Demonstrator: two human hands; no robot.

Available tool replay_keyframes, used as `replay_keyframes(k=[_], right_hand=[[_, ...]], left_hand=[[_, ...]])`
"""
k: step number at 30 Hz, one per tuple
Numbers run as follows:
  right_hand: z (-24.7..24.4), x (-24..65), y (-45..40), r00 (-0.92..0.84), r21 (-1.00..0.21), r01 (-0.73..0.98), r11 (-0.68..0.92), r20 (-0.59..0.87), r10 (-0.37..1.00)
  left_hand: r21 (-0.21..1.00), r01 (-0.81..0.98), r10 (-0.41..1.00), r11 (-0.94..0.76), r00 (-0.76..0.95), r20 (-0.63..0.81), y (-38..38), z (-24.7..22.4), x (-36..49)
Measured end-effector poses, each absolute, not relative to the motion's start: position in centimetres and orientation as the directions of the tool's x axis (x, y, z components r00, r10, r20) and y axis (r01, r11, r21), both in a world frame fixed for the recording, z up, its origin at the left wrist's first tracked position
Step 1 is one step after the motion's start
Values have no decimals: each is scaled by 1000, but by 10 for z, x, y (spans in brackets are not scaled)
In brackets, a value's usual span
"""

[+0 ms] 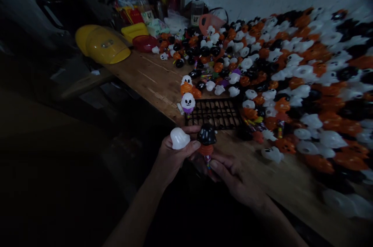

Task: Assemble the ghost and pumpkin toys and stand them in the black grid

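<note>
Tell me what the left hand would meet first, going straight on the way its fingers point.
Most likely the black cap of the toy in the right hand. The left hand looks close to it or touching; depth is unclear.

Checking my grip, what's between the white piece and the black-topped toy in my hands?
Part of your left hand: the head view shows its thumb and a finger between the white piece and the black-topped toy.
</note>
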State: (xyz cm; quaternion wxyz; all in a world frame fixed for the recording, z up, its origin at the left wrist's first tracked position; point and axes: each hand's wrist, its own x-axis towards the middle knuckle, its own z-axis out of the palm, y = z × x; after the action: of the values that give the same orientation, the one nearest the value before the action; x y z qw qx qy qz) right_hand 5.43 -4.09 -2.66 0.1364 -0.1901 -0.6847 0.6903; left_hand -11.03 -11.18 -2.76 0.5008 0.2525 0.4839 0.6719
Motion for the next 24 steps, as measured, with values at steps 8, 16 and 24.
replay_keyframes(k=[8,16,24], right_hand=[[-50,59,-43,-925,-806,-86,-586,-154,348],[-50,65,-36,-944,-652,-86,-753,-187,270],[-58,67,-35,-963,-654,-53,-754,-167,212]], left_hand=[[914,-404,926,-30,-356,-127,-110,-19,-106],[920,-390,948,-37,-304,-91,-110,-17,-109],[905,-420,984,-64,-177,-12,-107,-3,-104]])
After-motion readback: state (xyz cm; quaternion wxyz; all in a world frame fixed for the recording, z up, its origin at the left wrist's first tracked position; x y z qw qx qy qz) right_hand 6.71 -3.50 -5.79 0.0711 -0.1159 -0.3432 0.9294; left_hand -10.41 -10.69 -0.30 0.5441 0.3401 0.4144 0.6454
